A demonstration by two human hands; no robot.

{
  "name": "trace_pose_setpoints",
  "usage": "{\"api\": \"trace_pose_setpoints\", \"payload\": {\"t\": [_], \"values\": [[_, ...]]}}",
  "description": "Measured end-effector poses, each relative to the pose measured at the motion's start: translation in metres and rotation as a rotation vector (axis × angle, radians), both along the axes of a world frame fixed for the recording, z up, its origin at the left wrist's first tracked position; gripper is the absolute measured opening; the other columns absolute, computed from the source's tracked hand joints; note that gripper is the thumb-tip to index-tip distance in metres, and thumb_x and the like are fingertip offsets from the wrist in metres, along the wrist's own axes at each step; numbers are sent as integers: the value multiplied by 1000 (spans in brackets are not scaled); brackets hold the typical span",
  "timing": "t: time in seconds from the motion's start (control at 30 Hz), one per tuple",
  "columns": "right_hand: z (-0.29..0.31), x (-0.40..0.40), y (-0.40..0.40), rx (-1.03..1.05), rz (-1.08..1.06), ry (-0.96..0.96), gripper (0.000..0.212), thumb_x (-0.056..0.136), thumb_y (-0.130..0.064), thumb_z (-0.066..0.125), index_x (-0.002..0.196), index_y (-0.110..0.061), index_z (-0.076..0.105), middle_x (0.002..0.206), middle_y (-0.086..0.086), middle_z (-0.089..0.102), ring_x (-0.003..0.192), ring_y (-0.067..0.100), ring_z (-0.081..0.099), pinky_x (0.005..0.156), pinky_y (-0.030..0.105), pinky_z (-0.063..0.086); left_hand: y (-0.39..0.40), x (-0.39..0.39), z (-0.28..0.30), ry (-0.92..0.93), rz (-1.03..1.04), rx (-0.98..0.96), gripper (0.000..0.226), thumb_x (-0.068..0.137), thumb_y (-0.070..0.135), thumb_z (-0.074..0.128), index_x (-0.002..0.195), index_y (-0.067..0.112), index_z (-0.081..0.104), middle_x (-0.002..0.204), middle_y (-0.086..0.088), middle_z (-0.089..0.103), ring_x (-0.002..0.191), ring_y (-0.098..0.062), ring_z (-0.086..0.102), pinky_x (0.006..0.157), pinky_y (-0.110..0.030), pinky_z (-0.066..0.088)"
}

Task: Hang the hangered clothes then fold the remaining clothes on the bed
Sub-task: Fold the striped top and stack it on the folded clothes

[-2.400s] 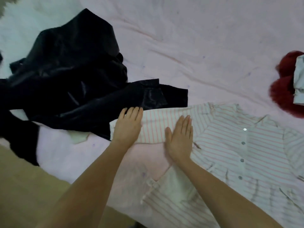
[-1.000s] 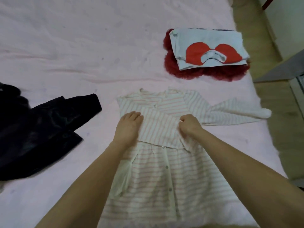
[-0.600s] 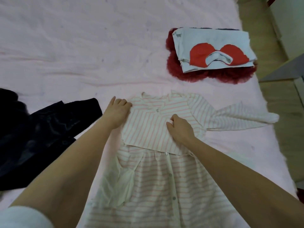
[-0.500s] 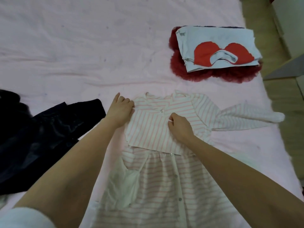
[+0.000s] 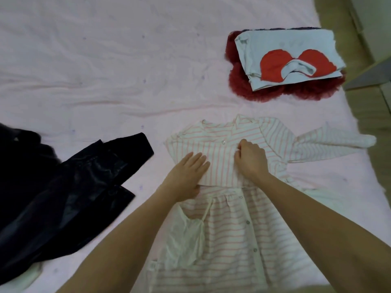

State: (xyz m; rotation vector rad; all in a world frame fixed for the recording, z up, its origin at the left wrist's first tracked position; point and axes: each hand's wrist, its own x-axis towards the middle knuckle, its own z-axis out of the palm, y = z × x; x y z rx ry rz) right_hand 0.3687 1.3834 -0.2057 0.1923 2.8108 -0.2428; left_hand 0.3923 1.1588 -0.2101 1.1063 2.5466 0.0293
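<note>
pressing flat, fingers straight, the left hand (image 5: pixel 188 174) lay on the folded sleeve of the striped dress (image 5: pixel 228 218). right hand (image 5: pixel 251 160) pinched cloth at the chest, fingers curled. dress lay face up on the pink bed (image 5: pixel 105 70); black jacket (image 5: pixel 63 187) to its left, folded pile (image 5: pixel 287 60) beyond.

Dress (image 5: pixel 228 233) is lying flat on the bed (image 5: pixel 105 70) near its front edge — one sleeve folded across the chest, the other sleeve (image 5: pixel 330 142) stretching out right. Left hand (image 5: pixel 186 176) and right hand (image 5: pixel 251 159) are resting on the folded sleeve. Jacket (image 5: pixel 63 187) is lying to the left. Folded stack (image 5: pixel 289 60) is sitting behind the dress — far right.
</note>
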Motion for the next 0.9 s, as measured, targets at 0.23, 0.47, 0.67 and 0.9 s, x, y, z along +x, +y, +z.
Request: {"api": "trace_pose_setpoints", "payload": {"t": [0.23,0.47,0.67,0.9], "values": [[2,11,47,64,-15,-167,20,95,-10,37,110,-7,51,101,9,62,90,29,58,74,36,40,33,-1,-14,-89,151,-212,68,101,10,27,151,18,-17,159,-7,-22,147,-29,-15,116,-45,-12],[4,-10,81,174,250,-84,25,94,-5,40,119,-6,42,98,11,56,71,30,52,57,32,33,41,13,-29,-107,315,-280,92,91,4,38,141,27,-35,149,-1,-40,138,-27,-33,111,-60,-12],[-9,1,75,135,404,123,43,66,7,60,109,-1,55,105,19,60,97,36,59,78,40,46,52,-4,0,-446,341,-203,79,92,26,49,155,22,1,161,-4,-14,147,-31,-14,117,-58,-1],[-35,13,53,-59,775,75,54,92,-21,34,144,-5,41,152,13,36,140,28,36,114,43,27,65,-13,-13,-150,730,270,73,91,30,61,149,3,26,154,-18,29,141,-37,27,114,-43,26]]}}
